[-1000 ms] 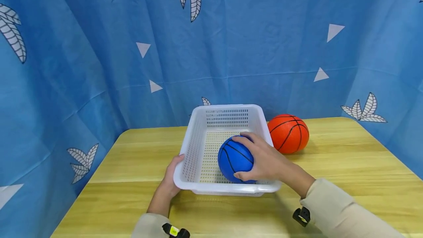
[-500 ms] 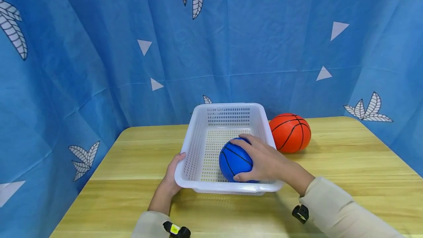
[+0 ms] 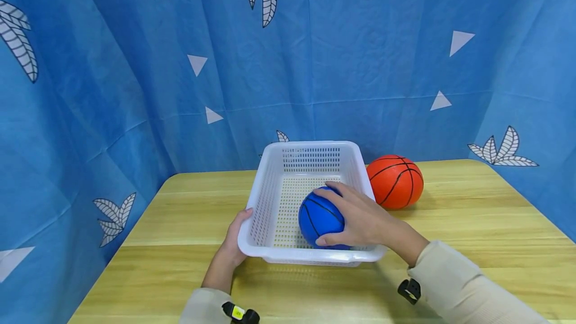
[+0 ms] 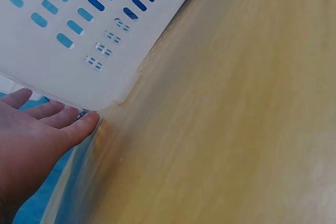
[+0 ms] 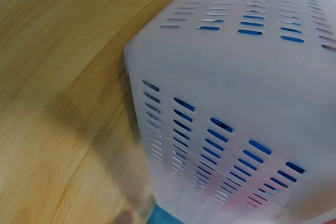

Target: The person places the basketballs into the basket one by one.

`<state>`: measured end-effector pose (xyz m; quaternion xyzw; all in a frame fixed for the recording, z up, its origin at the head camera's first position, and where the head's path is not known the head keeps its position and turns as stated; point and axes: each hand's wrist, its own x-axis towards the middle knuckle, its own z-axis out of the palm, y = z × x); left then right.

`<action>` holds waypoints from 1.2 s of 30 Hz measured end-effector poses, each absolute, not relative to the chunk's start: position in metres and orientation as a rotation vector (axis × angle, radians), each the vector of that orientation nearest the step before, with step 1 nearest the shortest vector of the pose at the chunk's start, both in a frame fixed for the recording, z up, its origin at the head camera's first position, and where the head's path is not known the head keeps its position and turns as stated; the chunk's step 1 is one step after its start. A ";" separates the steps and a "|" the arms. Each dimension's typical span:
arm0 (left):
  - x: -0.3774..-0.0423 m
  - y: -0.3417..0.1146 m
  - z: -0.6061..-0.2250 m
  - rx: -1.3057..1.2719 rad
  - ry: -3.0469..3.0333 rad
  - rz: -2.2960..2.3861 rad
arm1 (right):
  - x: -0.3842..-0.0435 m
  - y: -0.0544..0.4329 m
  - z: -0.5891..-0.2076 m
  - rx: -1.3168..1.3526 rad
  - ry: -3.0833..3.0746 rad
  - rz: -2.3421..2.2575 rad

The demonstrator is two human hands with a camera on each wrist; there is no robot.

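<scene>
A white perforated plastic basket (image 3: 311, 254) stands on the wooden table. At its left side is my left hand (image 3: 233, 241), thumb over the rim; in the left wrist view its fingers (image 4: 79, 128) lie at the edge of the basket wall (image 4: 31, 51). Inside the basket, towards the front right, is a small blue basketball (image 3: 317, 219) with black lines. My right hand (image 3: 360, 219) reaches over the right rim and grips the ball, thumb at the near side, fingers across the top. The right wrist view shows the basket's outer walls (image 5: 220, 72); the right hand's grip is hidden there.
A red basketball (image 3: 395, 182) sits on the wooden table (image 3: 472, 224) just right of the basket. Behind the table hangs a blue curtain (image 3: 360, 54) with white leaf and triangle prints. Both wrists wear black straps (image 3: 410, 290).
The head view has shifted slightly. Both hands, the basket and the blue basketball keep their places relative to one another.
</scene>
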<state>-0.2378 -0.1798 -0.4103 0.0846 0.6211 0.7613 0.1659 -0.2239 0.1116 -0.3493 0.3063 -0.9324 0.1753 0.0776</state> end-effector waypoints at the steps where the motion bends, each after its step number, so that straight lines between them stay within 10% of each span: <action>1: -0.238 -0.180 -0.411 0.248 1.770 2.166 | -0.224 0.111 -0.350 0.916 -2.787 0.527; 18: -0.238 -0.178 -0.410 0.281 1.782 2.172 | -0.234 0.125 -0.334 0.610 -2.722 0.641; 36: -0.235 -0.179 -0.408 0.271 1.786 2.173 | -0.270 0.213 -0.357 -0.406 -2.544 1.317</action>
